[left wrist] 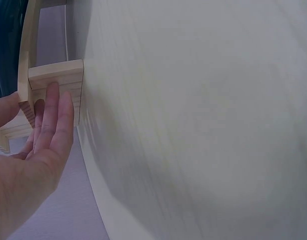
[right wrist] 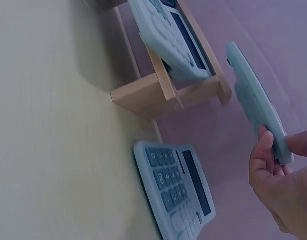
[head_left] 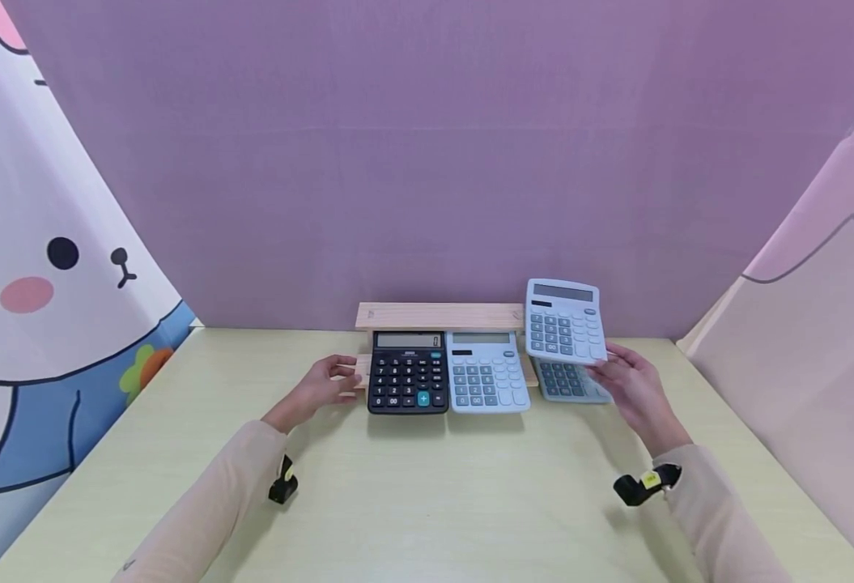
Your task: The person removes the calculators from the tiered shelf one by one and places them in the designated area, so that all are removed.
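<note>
A wooden rack (head_left: 441, 316) stands at the back of the table with a black calculator (head_left: 408, 376) and a light blue calculator (head_left: 488, 376) leaning on it side by side. At the rack's left end is my left hand (head_left: 322, 385). In the left wrist view, its thumb (left wrist: 4, 111) and fingers lie on either side of the slat's end. My right hand (head_left: 634, 393) pinches a second light blue calculator (head_left: 565, 324) by its lower right corner, raised beside the rack's right end. Beneath it, a third light blue calculator (right wrist: 176, 187) lies on the table, partly hidden in the head view.
The pale wooden table (head_left: 427, 502) runs to a purple backdrop (head_left: 427, 162) just behind the rack. A cartoon-printed cloth (head_left: 55, 324) hangs on the left, and a pink and cream cloth (head_left: 820, 340) on the right.
</note>
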The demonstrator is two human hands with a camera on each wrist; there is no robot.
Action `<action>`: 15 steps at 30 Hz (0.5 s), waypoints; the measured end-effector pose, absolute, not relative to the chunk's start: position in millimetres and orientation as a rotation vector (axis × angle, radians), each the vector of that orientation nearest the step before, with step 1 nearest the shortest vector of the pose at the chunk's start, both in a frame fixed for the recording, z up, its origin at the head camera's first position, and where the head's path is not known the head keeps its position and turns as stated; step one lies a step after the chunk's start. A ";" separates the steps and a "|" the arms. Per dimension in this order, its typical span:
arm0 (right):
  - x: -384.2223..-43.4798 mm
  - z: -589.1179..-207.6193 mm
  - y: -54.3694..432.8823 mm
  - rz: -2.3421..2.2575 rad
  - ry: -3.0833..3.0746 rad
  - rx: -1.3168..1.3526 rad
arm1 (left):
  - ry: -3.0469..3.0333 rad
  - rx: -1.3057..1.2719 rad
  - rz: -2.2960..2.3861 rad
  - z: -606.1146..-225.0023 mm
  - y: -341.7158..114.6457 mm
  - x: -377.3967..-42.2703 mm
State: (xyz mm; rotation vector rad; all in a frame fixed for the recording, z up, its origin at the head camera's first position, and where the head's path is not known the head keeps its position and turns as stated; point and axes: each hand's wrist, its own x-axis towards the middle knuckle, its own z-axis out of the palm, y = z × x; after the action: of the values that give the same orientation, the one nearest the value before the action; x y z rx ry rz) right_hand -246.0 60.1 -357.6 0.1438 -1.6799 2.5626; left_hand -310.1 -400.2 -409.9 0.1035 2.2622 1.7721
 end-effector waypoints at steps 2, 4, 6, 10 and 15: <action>-244.8 -357.4 64.2 2.585 -1.656 0.122 | 2.256 0.105 1.776 -410.0 -400.3 -310.5; -244.1 -358.1 67.9 2.593 -1.651 0.108 | 2.254 0.100 1.779 -410.1 -400.5 -310.7; -244.1 -360.3 72.3 2.594 -1.655 0.094 | 2.252 0.097 1.780 -410.0 -400.7 -310.7; -243.4 -365.5 81.2 2.594 -1.655 0.087 | 2.253 0.094 1.781 -408.9 -400.7 -310.0; -240.2 -370.5 90.9 2.595 -1.637 0.096 | 2.252 0.101 1.779 -408.9 -400.6 -309.9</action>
State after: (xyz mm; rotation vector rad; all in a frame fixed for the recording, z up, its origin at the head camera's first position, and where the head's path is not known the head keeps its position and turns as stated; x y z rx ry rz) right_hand -240.2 90.9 -370.5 0.0962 -1.6368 2.5953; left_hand -309.9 -400.6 -408.9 0.1012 2.2516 1.7790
